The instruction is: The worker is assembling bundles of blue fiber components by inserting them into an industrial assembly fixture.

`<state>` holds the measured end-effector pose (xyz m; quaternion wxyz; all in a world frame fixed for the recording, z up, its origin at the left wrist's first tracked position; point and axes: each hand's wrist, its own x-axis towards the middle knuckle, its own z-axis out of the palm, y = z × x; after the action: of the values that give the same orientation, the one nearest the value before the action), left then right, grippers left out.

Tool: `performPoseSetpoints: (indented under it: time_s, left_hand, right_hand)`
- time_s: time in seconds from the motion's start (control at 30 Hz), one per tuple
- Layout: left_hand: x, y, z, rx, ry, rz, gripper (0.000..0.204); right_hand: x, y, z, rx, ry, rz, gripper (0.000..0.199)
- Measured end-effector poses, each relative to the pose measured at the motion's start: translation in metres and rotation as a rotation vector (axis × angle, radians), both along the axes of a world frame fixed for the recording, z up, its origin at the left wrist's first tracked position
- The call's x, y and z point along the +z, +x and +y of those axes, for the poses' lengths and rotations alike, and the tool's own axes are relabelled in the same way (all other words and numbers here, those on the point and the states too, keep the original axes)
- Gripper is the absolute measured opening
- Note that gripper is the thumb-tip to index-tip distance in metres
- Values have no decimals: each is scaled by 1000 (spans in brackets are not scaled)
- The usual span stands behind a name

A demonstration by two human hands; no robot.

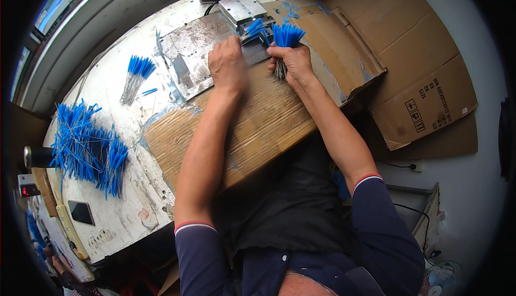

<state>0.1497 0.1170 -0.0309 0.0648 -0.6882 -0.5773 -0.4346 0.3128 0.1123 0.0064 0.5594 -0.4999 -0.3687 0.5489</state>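
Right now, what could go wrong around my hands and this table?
Your left hand is close to the metal block, so it might get knocked or pinched if anything there moves. The bunch of blue-tipped stems in your right hand could spill if the grip loosens, since its tips fan out. The jumbled blue pile might tangle or slide.

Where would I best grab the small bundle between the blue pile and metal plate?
Probably by the grey stems of the small bundle, from the near side: its bulkier blue ends point away, the narrower stems lie nearer. The right hand holds a second bundle by the stems too.
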Motion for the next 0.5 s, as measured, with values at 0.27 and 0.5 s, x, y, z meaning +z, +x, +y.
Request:
performPoseSetpoints:
  time_s: [0.27, 0.5]
  left_hand:
    - [-2, 1, -1, 42, -1, 198, 13]
    - [1, 3, -3, 21, 39, 255, 8]
  right_hand:
    - [0, 7, -2, 48, -45, -52, 15]
    - [-7, 2, 5, 5, 1, -111, 15]
